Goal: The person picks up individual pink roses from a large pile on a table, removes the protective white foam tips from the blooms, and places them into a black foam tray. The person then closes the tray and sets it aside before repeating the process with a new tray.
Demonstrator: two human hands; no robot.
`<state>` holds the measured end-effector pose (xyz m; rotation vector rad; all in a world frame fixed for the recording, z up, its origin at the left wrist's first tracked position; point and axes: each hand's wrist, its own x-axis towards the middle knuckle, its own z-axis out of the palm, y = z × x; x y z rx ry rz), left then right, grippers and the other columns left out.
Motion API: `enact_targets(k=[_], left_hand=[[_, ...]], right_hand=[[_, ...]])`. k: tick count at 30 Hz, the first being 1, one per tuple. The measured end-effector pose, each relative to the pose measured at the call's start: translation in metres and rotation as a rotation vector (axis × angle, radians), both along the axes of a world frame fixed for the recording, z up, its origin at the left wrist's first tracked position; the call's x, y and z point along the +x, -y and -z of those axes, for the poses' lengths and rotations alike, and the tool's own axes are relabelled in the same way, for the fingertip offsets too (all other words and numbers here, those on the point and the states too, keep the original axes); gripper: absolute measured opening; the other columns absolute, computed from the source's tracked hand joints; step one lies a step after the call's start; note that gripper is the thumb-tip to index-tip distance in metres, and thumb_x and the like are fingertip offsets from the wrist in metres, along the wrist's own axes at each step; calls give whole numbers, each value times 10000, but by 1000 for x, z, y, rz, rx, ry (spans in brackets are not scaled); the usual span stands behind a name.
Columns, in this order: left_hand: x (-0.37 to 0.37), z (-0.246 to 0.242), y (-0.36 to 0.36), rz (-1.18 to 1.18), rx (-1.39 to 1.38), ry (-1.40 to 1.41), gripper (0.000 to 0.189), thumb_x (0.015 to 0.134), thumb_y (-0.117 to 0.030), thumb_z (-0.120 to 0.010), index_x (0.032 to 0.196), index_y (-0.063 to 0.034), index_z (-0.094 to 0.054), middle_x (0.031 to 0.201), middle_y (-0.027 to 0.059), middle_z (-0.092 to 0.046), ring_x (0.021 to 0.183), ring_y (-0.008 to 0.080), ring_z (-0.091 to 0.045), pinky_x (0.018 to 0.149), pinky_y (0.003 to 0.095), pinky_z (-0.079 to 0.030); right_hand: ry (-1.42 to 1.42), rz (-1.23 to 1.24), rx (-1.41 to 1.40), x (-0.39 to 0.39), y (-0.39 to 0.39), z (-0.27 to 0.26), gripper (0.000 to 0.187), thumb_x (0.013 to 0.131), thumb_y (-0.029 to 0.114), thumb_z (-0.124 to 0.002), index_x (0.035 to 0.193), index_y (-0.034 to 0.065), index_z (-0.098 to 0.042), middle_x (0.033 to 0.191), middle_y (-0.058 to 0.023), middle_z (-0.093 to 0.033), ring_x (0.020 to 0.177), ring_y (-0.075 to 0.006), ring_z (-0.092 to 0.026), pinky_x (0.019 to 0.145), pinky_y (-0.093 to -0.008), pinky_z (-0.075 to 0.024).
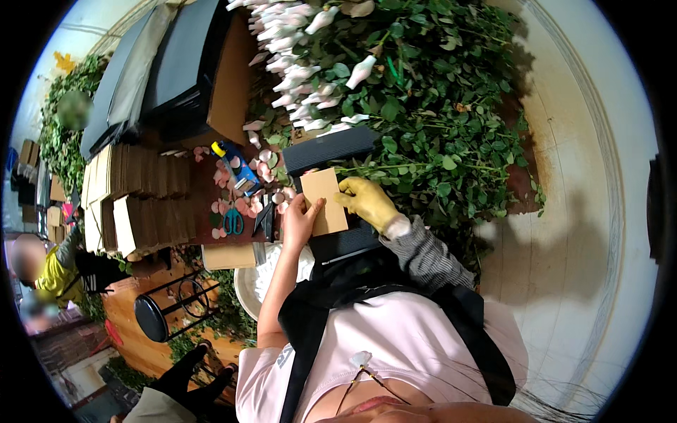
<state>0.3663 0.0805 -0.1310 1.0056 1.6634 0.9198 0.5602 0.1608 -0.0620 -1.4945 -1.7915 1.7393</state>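
My bare left hand [301, 219] grips a small tan cardboard piece [323, 211] by its left side, the thumb lying on its face. My right hand [367, 203], in a yellow glove, has its fingertips at the card's right edge; whether they pinch it cannot be told. Under the card lies dark corrugated sheet material [344, 243], and a folded dark corrugated piece [330, 150] is just beyond. Long leafy green stems [423, 169] run right from there. Flower heads in pale sleeves [291, 74] are bunched further off. A little pink petal shows above the card's top edge.
Blue-handled scissors [233, 221], a blue-and-yellow tape dispenser [238, 169] and loose pink petals [264, 164] lie left. Beyond are stacked cardboard pieces [153, 224] and black sheets [180, 58]. A white tub [244, 296] and black stool [151, 318] stand below. Other people are at far left and lower left.
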Motion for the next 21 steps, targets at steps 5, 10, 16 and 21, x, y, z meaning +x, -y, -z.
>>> enact_targets(k=[5, 10, 16, 21], left_hand=[[7, -37, -23, 184, 509, -1029, 768, 779, -281, -834, 1402, -26, -464, 1295, 200, -513, 1194, 368, -519, 988, 464, -440], [1, -17, -24, 726, 476, -1006, 917, 814, -477, -764, 1496, -7, -369, 1602, 221, -297, 1465, 415, -315, 1204, 483, -287], [2, -16, -27, 721, 498, -1047, 969, 786, -579, -746, 1448, 46, -416, 1574, 271, -309, 1424, 466, -349, 1179, 508, -314], [0, -11, -34, 710, 516, -917, 891, 780, -544, -791, 1370, 39, -466, 1508, 295, -349, 1385, 493, -362, 1142, 548, -343]], right_hand=[[286, -23, 309, -3, -20, 32, 285, 881, 281, -692, 1023, 34, -697, 979, -171, -731, 924, -348, -706, 821, -439, -550], [130, -43, 386, -6, -21, 60, 307, 878, 339, -697, 1057, 91, -721, 973, -134, -734, 891, -322, -709, 783, -416, -553], [147, -320, 521, 16, -8, 15, 380, 925, 330, -641, 1224, 99, -604, 941, -163, -726, 855, -367, -698, 760, -455, -555], [-725, -818, -81, 94, 49, 10, 569, 1054, 346, -544, 1508, 31, -405, 1490, -144, -490, 1353, -222, -472, 1160, -376, -372]])
